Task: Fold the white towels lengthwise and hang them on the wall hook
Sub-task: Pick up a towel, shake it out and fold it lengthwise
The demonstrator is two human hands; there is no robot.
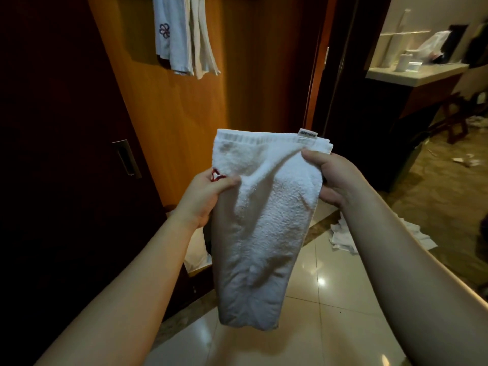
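Between both hands, the white towel hangs folded, rumpled.

Glossy cream-tiled floor w/ a brown speckled stone border strip running diagonally along the wood wall. Crumpled white cloths lie on the floor by the doorway, right of centre. Another white fabric piece sits low at the wall base, partly hidden. Beyond the door, brownish marbled floor w/ small scraps of pale litter. Pale-topped dark desk at upper right carries a white cup & a clear plastic bag; details blurred.
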